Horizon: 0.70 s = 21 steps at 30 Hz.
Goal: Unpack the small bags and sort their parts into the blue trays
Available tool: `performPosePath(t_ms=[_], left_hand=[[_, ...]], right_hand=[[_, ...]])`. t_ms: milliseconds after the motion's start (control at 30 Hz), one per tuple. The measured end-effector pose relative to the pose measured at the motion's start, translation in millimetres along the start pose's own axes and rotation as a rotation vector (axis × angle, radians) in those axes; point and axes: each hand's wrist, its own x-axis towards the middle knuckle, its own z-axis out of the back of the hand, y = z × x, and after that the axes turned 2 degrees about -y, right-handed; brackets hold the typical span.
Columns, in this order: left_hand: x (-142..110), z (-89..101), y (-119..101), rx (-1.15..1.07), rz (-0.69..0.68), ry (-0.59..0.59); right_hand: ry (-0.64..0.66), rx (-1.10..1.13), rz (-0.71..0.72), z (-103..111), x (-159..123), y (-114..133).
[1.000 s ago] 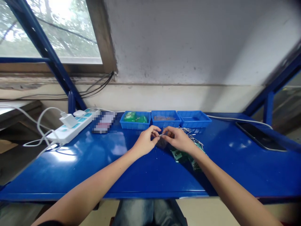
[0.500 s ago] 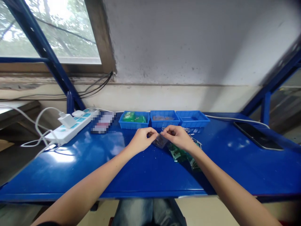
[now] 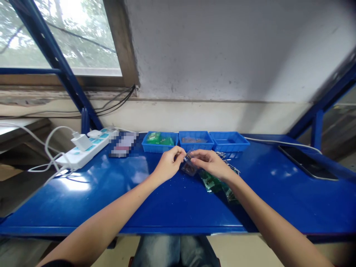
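Transparent, crinkled plastic bag [image 3: 189, 166] is sitting between left hand [image 3: 170, 162], pinching a silvery metal piece [image 3: 185, 158] at nine o'clock, and right hand [image 3: 209, 160], clamping film at three; more film is showing than half a second ago, apparently being spread. Middle blue plastic bin [image 3: 198, 146] is standing at twelve.

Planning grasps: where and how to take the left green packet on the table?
Probably pinch the left green packet by its near edge, from the near left: it lies low on the blue table with that edge exposed, while the right hand and forearm crowd its far and right sides.
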Motion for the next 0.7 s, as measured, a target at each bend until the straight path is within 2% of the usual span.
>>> performPosePath(t_ms=[67, 167, 233, 333, 467, 700], left_hand=[[-1, -0.8, 1, -0.053, 0.028, 0.003], [0, -0.6, 1, -0.140, 0.167, -0.029], [2, 1.1, 1, -0.248, 0.334, 0.023], [5, 5.0, -1, -0.474, 0.500, 0.150], [8, 11.0, -1, -0.658, 0.485, 0.154], [6, 9.1, 2, -0.597, 0.316, 0.143]], right_hand=[[-0.014, -0.043, 0.014, -1, 0, 1], [-0.216, -0.223, 0.143, -2, -1, 2], [-0.351, -0.379, 0.293, -2, -3, 3], [-0.413, -0.499, 0.507, -2, -4, 3], [-0.383, -0.562, 0.665, -3, -4, 2], [-0.343, -0.647, 0.724, -4, -4, 0]])
